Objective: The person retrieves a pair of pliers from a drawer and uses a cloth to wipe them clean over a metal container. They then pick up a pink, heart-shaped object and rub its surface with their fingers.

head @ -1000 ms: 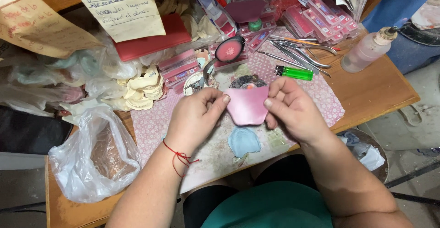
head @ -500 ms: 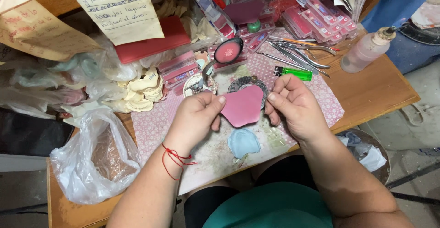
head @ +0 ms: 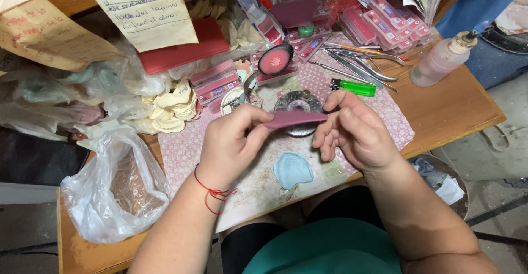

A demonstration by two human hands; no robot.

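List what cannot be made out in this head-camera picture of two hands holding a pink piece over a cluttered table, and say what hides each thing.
- Pink piece: seen edge-on, so its face and outline are hidden.
- Round dark dish: partly covered by the piece and the right hand.
- Left hand: fingertips hidden behind the piece.
- Plastic bag: contents blurred by film.
- Spray bottle: contents unclear.

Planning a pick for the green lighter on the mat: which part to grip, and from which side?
Grip the green lighter across its long flat sides at mid-body, coming straight down from above. It lies flat on the floral mat, its long axis roughly left-right, metal cap toward the left. Metal tools lie close behind it, so a low approach from that side looks cramped; its near side looks freer.
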